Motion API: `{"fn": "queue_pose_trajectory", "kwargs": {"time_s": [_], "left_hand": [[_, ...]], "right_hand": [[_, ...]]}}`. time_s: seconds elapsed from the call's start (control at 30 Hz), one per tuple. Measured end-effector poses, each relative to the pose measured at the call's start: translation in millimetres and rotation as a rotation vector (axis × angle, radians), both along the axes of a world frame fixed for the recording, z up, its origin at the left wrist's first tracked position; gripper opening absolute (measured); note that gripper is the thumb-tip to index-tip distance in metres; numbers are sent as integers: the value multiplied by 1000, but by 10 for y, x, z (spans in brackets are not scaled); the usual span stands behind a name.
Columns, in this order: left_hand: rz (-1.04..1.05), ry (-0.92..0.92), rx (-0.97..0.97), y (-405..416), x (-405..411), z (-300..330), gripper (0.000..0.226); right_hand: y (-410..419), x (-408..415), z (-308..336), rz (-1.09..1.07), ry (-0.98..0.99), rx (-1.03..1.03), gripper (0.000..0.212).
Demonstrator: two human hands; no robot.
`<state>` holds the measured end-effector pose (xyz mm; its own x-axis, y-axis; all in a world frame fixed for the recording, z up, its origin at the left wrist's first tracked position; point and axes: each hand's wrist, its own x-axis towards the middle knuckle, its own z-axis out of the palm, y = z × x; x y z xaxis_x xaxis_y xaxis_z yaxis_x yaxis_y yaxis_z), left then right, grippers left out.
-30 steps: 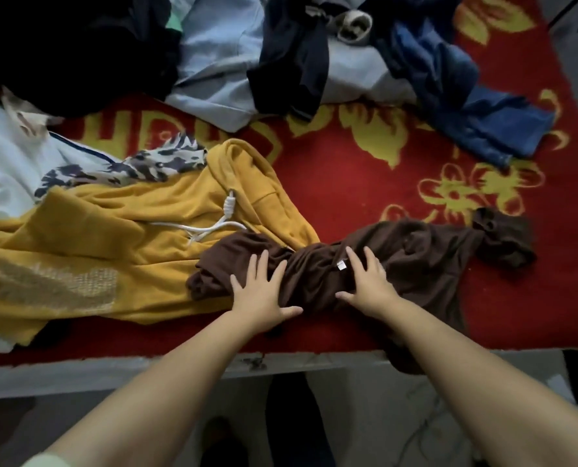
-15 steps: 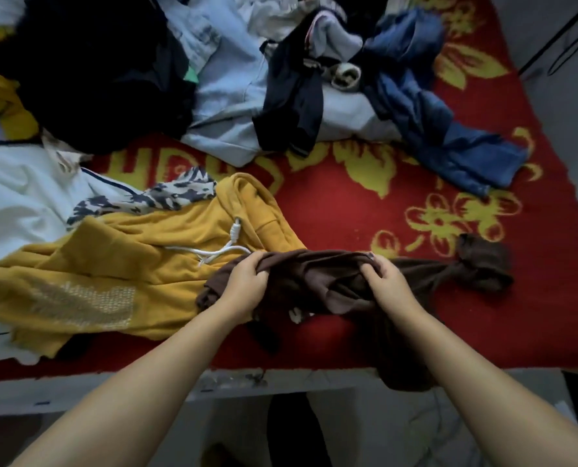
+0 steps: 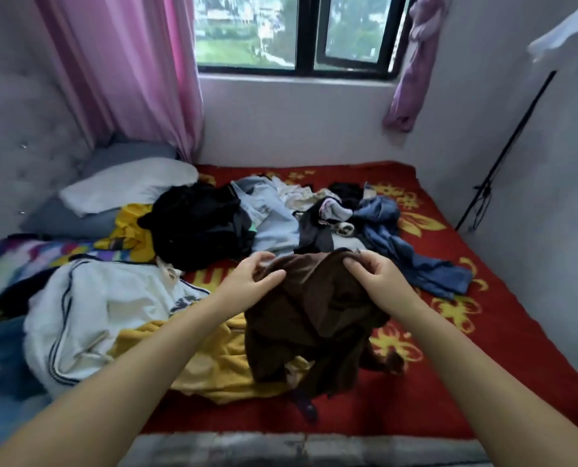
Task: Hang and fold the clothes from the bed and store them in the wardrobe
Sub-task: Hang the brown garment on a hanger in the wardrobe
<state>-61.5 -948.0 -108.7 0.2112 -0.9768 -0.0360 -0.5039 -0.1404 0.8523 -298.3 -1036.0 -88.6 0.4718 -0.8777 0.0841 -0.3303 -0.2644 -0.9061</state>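
Up front, both bare forearms reach out over the bed [image 3: 503, 348], which has a red cover with yellow flowers. Left hand [image 3: 248, 281] and right hand [image 3: 377, 281] hold a brown garment [image 3: 314, 318] up by its top edge, fingers [image 3: 355, 262] curled and pinching the cloth on each side. Garment hangs bunched below the hands, lower end resting on the bed and overlapping a yellow hoodie [image 3: 210, 358]. Left of that lies a white top with dark stripes [image 3: 102, 308]. Behind the hands sits a pile: black clothes [image 3: 193, 224], a light blue piece [image 3: 274, 217], a blue denim piece [image 3: 412, 261] trailing right. Pillows [image 3: 125, 183] lie at far left by the padded headboard. Pink curtain [image 3: 129, 72] hangs left of the window [image 3: 297, 32] on the back wall, purple cloth [image 3: 412, 65] hanging right of it.
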Motion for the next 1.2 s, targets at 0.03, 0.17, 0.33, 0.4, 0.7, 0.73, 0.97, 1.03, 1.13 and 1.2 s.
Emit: {"fn": "queue_pose_trajectory", "kwargs": {"time_s": [0.03, 0.17, 0.33, 0.4, 0.7, 0.73, 0.97, 1.03, 1.13, 1.2], "left_hand": [[-51, -109, -30, 117, -16, 160, 50], [-61, -369, -228, 566, -286, 648, 58], [-12, -535, -136, 1031, -190, 867, 27], [30, -439, -80, 1249, -16, 946, 8], [616, 740, -300, 2065, 428, 1441, 26], [670, 734, -350, 2163, 419, 1460, 28], [986, 322, -396, 3024, 304, 1297, 23], [1062, 175, -382, 3376, 238, 1308, 27], [984, 40, -182, 3885, 128, 1328, 21], [944, 3, -78, 4243, 31, 1346, 15]], "right_hand": [[122, 96, 143, 4, -14, -46, 15], [650, 512, 614, 31, -58, -145, 26], [1128, 784, 961, 104, -106, -142, 24], [1228, 801, 1047, 196, -91, -130, 20], [1350, 1182, 1109, 452, 519, -397, 14], [1367, 1241, 1092, 449, 544, -424, 10], [1686, 1509, 971, 598, 560, -345, 18], [1923, 1643, 991, 698, 424, -191, 27], [2357, 1882, 1115, 818, 246, -49, 37], [2681, 2019, 1233, 886, 133, -1, 41]]}}
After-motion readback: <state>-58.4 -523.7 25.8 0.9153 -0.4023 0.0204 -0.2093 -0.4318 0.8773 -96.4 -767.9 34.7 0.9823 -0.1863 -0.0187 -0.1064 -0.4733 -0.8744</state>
